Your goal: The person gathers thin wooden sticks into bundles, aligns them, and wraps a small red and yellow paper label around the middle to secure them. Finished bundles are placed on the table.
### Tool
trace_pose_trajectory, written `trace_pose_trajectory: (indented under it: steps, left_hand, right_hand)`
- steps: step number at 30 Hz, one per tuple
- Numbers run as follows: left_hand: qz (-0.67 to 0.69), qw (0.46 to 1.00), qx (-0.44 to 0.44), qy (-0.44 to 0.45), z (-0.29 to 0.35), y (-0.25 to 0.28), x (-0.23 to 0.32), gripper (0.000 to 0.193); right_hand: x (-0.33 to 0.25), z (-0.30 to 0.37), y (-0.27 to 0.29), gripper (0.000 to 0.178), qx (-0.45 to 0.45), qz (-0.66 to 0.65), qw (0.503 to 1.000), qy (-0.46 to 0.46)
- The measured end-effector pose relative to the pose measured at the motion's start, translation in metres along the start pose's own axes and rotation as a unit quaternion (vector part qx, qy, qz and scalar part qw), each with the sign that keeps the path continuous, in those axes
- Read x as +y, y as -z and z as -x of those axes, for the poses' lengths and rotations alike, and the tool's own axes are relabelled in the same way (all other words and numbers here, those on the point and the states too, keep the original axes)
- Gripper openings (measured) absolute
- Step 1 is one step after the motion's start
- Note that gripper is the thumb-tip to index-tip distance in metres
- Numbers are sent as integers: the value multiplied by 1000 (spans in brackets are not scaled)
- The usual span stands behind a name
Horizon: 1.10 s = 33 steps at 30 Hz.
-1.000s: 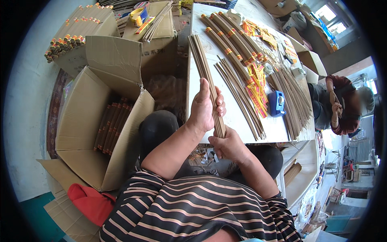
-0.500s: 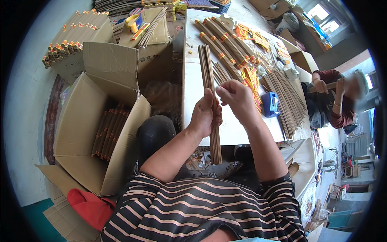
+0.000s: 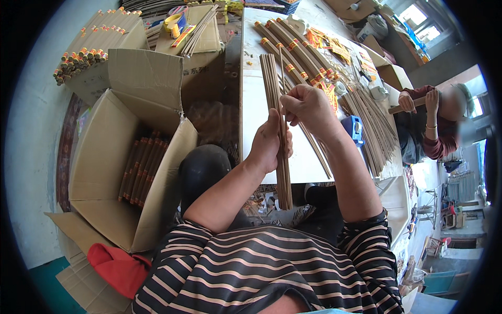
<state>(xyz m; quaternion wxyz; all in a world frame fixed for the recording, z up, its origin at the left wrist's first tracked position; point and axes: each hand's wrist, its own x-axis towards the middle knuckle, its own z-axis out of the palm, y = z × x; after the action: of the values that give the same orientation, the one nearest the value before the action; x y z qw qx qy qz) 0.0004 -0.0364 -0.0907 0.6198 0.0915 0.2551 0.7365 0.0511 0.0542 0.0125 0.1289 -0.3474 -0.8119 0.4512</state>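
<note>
While the left hand (image 3: 267,144) is closing round a bundle of brown sticks (image 3: 282,172), it is holding them upright against the near edge of the white table (image 3: 256,104), fingers wrapped fully about the middle; the bundle's lower end is hanging below the table edge, above the person's lap; the right hand (image 3: 308,107) is pinching a single thin stick (image 3: 281,73) at the bundle's top between thumb and fingertips, the other fingers curled loosely; whether that stick is going in or coming out is hard to tell from this bent view. To do this well, I judge that the left grip should be staying firm but not crushing, so the sticks are keeping level at their ends; the right fingers should be guiding the lone stick straight along the others, not across them, since such thin sticks are looking brittle.

To the left, an open carton (image 3: 104,172) is standing on the floor, its flaps spread; a neat layer of wrapped brown bundles (image 3: 140,170) is lying inside it, side by side; much of the box is looking unfilled. Behind it, a second carton (image 3: 130,36) is carrying stacked packs (image 3: 86,52) with coloured ends on its top. On the table, more banded bundles (image 3: 293,47) are lying in a row, loose sticks (image 3: 371,125) are fanning at the right, and a blue tape dispenser (image 3: 355,128) is sitting just beside the right forearm. Across the table, another person's hands (image 3: 418,99) are working on sticks.
</note>
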Motion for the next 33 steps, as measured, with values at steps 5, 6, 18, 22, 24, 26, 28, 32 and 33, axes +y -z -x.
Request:
trace_pose_trajectory:
  steps: [5,6,18,22,24,26,28,32,33]
  left_hand:
    - [23,999,-38,9,-2,7,1,54]
    - [45,997,-53,15,-6,11,-1,54]
    - [62,995,-60,39,-13,23,12,51]
    - [100,987,-111,60,-20,34,12,52]
    - [84,990,-103,44,-18,37,14,52]
    - [83,992,-83,40,-17,36,12,50]
    - [63,996,-56,31,-16,28,8,50]
    - [79,997,-19,13,-13,22,3,48]
    - [84,996,-24,11,-13,23,4,48]
  right_hand:
    - [-16,23,25,19,26,-74,992,97]
    - [-16,29,37,19,44,-77,989,118]
    - [138,269,200,14,327,219,908,-144]
    - [193,349,194,19,365,314,834,-269]
    - [221,376,186,19,353,326,827,-293]
    - [246,410,175,17,310,365,799,-362]
    - [302,457,171,16,257,390,772,-431]
    - [287,409,174,14,298,367,802,-366]
    - [272,382,172,14,322,338,819,-333]
